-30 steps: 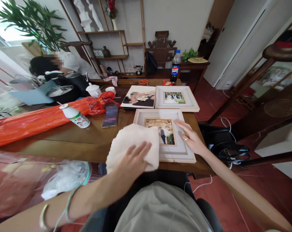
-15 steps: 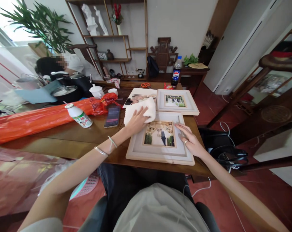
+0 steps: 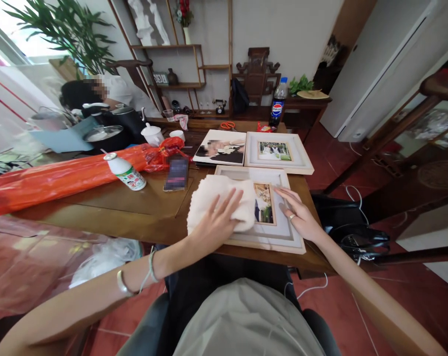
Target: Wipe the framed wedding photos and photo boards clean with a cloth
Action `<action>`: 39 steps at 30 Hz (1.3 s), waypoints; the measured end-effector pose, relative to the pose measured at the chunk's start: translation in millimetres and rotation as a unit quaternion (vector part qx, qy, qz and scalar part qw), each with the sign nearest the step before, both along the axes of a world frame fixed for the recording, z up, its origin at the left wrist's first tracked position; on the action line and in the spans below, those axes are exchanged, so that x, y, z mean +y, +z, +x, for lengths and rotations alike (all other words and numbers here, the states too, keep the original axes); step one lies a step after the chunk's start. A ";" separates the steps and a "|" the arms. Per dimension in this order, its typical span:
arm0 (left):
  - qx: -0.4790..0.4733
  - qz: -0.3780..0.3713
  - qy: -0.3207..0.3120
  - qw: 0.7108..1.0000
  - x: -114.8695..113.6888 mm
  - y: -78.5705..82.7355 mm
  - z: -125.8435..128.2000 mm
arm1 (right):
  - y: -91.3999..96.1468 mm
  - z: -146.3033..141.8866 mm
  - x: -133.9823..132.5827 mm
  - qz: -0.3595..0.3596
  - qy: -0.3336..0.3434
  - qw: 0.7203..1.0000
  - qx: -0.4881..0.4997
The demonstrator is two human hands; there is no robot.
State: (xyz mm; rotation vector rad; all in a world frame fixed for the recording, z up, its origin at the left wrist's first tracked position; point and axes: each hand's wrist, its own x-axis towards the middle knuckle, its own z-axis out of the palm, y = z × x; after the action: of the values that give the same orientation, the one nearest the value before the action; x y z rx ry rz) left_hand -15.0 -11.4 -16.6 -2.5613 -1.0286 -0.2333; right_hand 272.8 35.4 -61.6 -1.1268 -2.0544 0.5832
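Note:
My left hand [image 3: 221, 217], fingers stretched over the top, presses a folded white cloth [image 3: 218, 193] onto the left part of a picture frame [image 3: 283, 242]. A fold of the cloth bunches by the thumb. The frame lies flat at the table's near edge; its small photo [image 3: 265, 205] shows only partly, the rest being under the cloth. On the frame's right side rests my right hand [image 3: 298, 212], fingers extended along the inner border and a ring on one finger. Behind lie a second frame [image 3: 301, 158] and an unframed photo print [image 3: 222, 153].
A phone [image 3: 176, 173], a white bottle [image 3: 125, 171] and a long red plastic-wrapped bundle [image 3: 71, 170] lie to the left. Orange-handled scissors [image 3: 227, 125] and a cola bottle [image 3: 278, 104] are at the back. A person [image 3: 116, 94] is at the far left, beyond a black pot [image 3: 105, 138].
My left hand has drawn the cloth toward me, from the frame's far left corner and the print down over the photo's left part. My right hand stays on the frame's right side.

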 end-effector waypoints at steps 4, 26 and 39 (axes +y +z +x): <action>0.034 0.063 -0.066 0.995 43.4 6.8 -4.1 | -0.2 0.0 -0.5 0.003 0.001 1.000 0.000; 0.011 0.084 -0.039 0.996 104.2 7.1 -40.4 | 1.5 -1.4 -1.1 0.002 0.008 1.000 0.003; 0.037 -0.053 -0.025 0.998 110.1 9.8 -33.9 | 4.2 -2.8 -3.0 -0.010 0.005 1.000 -0.003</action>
State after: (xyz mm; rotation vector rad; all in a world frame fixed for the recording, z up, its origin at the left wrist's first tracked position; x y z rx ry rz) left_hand -48.9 98.7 -6.8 -2.6705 -0.9739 -0.0978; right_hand 270.0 32.4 -57.4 -1.1319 -2.0635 0.6065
